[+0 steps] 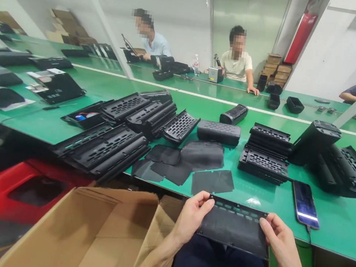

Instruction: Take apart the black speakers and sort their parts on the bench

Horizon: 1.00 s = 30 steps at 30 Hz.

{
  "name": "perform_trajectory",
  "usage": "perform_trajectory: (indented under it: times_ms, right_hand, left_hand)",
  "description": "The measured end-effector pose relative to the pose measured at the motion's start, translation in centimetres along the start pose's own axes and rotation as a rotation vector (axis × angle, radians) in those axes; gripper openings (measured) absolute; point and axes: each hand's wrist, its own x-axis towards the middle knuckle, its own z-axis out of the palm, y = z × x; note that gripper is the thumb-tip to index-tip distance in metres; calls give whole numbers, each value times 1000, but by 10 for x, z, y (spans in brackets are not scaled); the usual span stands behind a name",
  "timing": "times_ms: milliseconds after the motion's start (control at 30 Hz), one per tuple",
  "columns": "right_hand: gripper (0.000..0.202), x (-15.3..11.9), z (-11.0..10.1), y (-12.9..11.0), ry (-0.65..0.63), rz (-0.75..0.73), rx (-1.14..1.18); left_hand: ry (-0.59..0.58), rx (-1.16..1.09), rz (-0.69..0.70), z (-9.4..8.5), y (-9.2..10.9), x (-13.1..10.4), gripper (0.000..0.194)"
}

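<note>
A black slotted plastic cover (234,228) is held over my lap, just off the table's front edge. My left hand (192,214) pinches its upper left corner between thumb and fingers. At the opposite upper corner, my right hand (278,237) grips it the same way. A row of slots runs along the far side of the cover, and a dark smooth sheet seems to lie over much of its face. Thin black sheets (213,181) are spread on the green table (254,198) just beyond, with a rounded stack of dark mesh-like pieces (202,154) behind them.
Slotted black housings (105,146) are piled at the left, and more housings (265,160) stand at the right. A phone (305,203) on a cable lies near the right edge. An open cardboard box (90,226) sits below left. Two people work across the table.
</note>
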Motion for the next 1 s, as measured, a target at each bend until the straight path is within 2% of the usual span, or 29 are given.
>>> perform_trajectory:
  times_ms: [133,267,567,800,1000]
  right_hand:
    - [48,2,0,5,-20,-6,0]
    - [49,6,0,10,-38,-12,-5]
    - [52,3,3,2,-31,-47,-65]
    - [58,4,4,3,-46,-20,-80]
    - [59,6,9,3,13,-28,-106]
  left_hand:
    - [-26,18,-21,-1,6,-1,37]
    - [1,34,-15,-1,8,0,33]
    - [24,7,-72,-1,5,1,40]
    - [-13,-38,-35,-2,7,-4,38]
    - [-1,-1,-33,-4,0,-4,38]
